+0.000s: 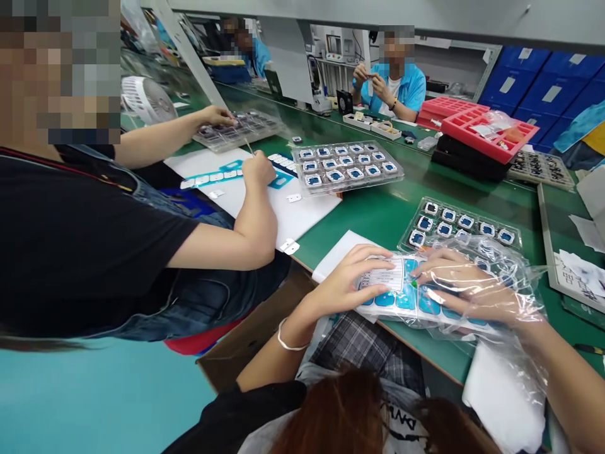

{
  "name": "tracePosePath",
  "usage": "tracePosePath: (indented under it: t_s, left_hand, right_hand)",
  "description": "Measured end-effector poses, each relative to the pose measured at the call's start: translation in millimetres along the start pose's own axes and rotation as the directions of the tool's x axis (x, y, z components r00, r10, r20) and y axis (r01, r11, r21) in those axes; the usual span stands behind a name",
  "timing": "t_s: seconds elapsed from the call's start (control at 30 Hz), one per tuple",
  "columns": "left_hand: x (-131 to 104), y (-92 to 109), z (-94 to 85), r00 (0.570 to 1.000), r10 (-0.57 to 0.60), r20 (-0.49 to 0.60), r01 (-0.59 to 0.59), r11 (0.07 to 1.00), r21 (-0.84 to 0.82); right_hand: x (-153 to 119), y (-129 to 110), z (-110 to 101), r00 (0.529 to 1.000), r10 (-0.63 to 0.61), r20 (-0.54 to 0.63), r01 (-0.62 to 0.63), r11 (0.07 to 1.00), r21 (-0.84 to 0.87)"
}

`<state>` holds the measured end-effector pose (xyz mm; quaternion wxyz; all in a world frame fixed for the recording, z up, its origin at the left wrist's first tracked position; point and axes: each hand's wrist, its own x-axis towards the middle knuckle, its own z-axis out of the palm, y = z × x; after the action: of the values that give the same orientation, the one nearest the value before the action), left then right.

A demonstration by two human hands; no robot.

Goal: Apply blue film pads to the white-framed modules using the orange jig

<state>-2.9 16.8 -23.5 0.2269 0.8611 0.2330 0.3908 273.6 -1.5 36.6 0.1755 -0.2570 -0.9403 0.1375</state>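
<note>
Green workbench (418, 183), parts tray (324, 178) and blue bins (524, 88) mark a workshop.

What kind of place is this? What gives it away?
Probably a factory assembly line for small parts, perhaps electronics: a clear compartment tray of near-identical pieces, a long green-topped workbench shared by several people, and stacked blue bins behind.

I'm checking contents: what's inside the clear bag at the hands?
A white sheet with blue patches. The printed label and right hand cover parts; anything beneath is hidden.
</note>
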Motion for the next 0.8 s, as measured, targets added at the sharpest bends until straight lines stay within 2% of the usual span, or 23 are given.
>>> tracePosePath:
  t_s: [0.1, 0.3, 0.43, 0.57, 0.63, 0.8]
  left_hand:
    - [9.2, 8.9, 12.9, 0.997, 0.045, -0.063, -0.045, 0.999, 0.007]
    - [25.2, 12.8, 27.5, 0.963, 0.170, -0.209, -0.165, 0.986, 0.039]
    - [29.7, 12.7, 26.0, 0.936, 0.235, -0.262, -0.227, 0.972, 0.058]
    - [32.6, 16.6, 20.8, 0.937, 0.214, -0.276, -0.200, 0.977, 0.078]
    - [34.3, 18.3, 18.8, 0.939, 0.206, -0.273, -0.188, 0.978, 0.091]
    - [38.4, 22.0, 16.8, 0.936, 0.225, -0.270, -0.201, 0.973, 0.113]
  right_hand:
    - [1.0, -8.3, 5.4, 0.994, 0.080, -0.076, -0.080, 0.997, -0.002]
    - [0.6, -11.2, 9.0, 0.997, 0.017, -0.079, -0.021, 0.998, -0.054]
    - [-1.0, -9.4, 10.5, 1.000, 0.009, -0.015, -0.010, 0.995, -0.100]
    - [-1.3, -11.2, 14.5, 0.993, 0.082, 0.081, -0.069, 0.986, -0.149]
    - [-1.4, -11.7, 17.3, 0.993, 0.093, 0.072, -0.079, 0.980, -0.180]
    - [-1.7, -10.4, 22.9, 0.999, 0.006, 0.036, 0.004, 0.962, -0.272]
